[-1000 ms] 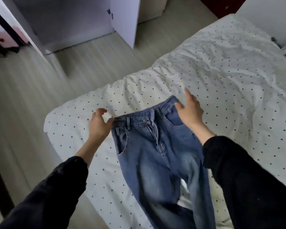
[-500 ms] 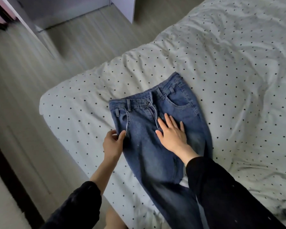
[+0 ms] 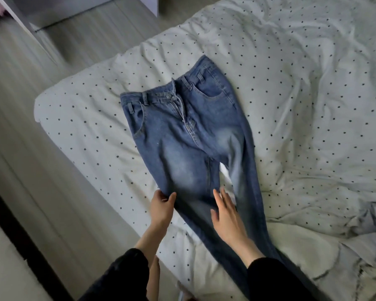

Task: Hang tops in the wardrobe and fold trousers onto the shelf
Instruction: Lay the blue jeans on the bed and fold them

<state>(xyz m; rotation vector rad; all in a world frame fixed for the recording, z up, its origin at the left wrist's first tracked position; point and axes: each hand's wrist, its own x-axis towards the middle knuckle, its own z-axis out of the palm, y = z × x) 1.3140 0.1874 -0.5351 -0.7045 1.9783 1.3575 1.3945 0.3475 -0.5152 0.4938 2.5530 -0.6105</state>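
Observation:
A pair of blue jeans (image 3: pixel 182 135) lies front up on the bed, waistband away from me, legs running toward the lower right under my arm. My left hand (image 3: pixel 162 206) pinches the outer edge of the left trouser leg at thigh height, thumb on top of the denim. My right hand (image 3: pixel 226 210) lies flat on the same leg with fingers straight, near the gap between the two legs. Black sleeves cover both forearms.
The bed (image 3: pixel 291 94) carries a rumpled white duvet with black dots; its corner is at the left. A wood-look floor (image 3: pixel 20 137) runs along the left. The bottom of a white wardrobe door (image 3: pixel 154 5) shows at the top.
Both hands have slid down the jeans from the waistband to the thighs. The left hand went from the hip pocket to the leg edge; the jeans lie flatter.

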